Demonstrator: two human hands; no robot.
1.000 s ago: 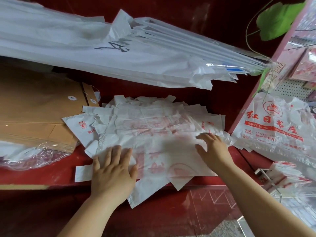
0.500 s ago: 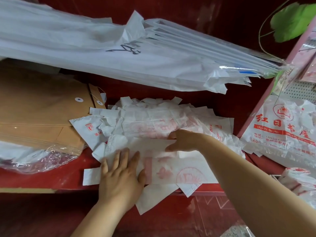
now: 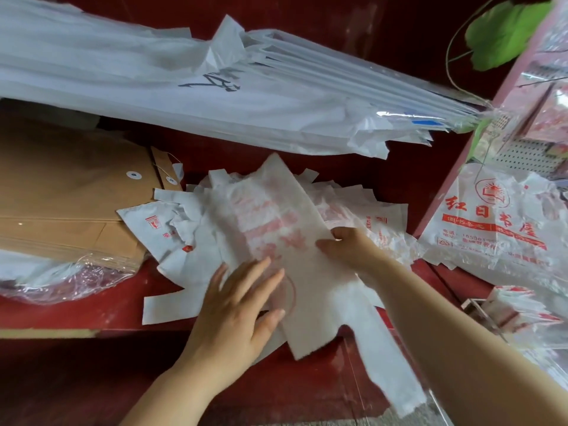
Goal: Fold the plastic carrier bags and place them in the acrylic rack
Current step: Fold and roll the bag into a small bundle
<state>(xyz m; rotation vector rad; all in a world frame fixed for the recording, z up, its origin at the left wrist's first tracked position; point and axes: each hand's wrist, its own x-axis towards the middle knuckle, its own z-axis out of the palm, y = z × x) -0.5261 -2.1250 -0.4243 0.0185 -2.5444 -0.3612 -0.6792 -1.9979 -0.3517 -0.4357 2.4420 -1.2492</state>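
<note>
Head view: acrylic rack (image 3: 471, 305) seemingly holds folded bags (image 3: 519, 307).

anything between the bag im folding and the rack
Nothing visible. The left hand presses the bag flat and the right hand grips its edge; between bag and rack, lower right, lie only red shelf and the right forearm.

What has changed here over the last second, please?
The right hand took the right edge of the top white red-printed plastic carrier bag and folded it leftward into a narrow strip, which it now holds. The left hand stayed pressed flat on it; the pile of bags beneath stayed put.
</note>
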